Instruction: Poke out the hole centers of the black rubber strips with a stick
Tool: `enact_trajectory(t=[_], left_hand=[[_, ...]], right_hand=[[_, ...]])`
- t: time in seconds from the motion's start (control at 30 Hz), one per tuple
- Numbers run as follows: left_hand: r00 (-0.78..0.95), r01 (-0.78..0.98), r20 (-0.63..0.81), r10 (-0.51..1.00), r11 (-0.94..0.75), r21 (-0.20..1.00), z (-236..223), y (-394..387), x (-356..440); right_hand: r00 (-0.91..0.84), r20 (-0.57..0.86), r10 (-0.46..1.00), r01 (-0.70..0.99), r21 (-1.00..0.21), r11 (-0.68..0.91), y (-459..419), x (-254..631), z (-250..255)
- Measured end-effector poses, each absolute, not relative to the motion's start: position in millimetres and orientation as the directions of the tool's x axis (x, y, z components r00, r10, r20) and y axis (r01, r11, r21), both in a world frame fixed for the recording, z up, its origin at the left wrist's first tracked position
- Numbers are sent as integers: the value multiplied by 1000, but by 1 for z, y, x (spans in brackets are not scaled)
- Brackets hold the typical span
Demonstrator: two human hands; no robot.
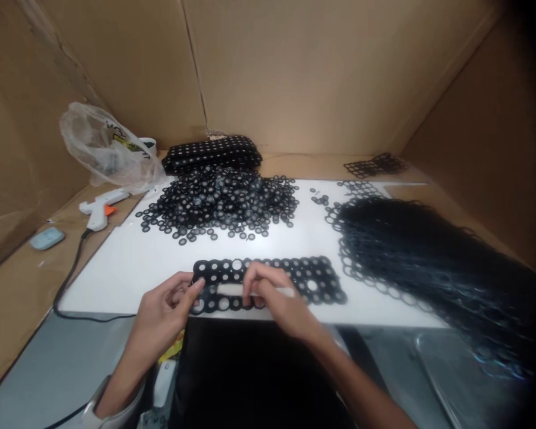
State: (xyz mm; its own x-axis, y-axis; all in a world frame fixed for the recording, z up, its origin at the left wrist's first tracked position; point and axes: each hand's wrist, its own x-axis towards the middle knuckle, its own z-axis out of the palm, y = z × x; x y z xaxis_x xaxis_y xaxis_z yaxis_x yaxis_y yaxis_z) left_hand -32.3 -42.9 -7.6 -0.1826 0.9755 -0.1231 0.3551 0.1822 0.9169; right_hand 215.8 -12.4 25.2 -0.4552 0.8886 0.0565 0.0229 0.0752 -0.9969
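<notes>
Perforated black sheet [268, 285] flat on white board [129, 268]; left hand [167, 307] pinches its left edge, right hand [274, 295] pinches white stick [250, 290] against it

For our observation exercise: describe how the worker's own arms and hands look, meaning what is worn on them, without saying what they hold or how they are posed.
Both forearms are bare, with no sleeves and no gloves. The left hand and right hand show no rings that I can make out. At the left wrist, near the bottom edge of the picture, sits a pale, whitish band, perhaps a bracelet or watch; blur hides the details. The right arm shows nothing worn.
</notes>
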Motion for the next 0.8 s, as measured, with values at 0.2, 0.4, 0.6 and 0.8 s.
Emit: enact_trajectory(t=[0.2, 0.4, 0.6, 0.8], left_hand=[[-193, 342, -130, 972, 191, 920, -4, -40, -30], [-164, 270, -166, 972, 206, 941, 7, -42, -28], [-197, 294, -176, 964, 229, 928, 9, -40, -35], [-208, 275, -192, 959, 246, 929, 6, -38, -37]], right_hand=[[-418, 37, 907, 1, -999, 42, -10, 225, 25], [-520, 154, 840, 192, -937, 291, -16, 215, 26], [-501, 48, 864, 47, -995, 83, -10, 224, 28], [-472, 5, 881, 12, -1000, 12, -5, 239, 24]])
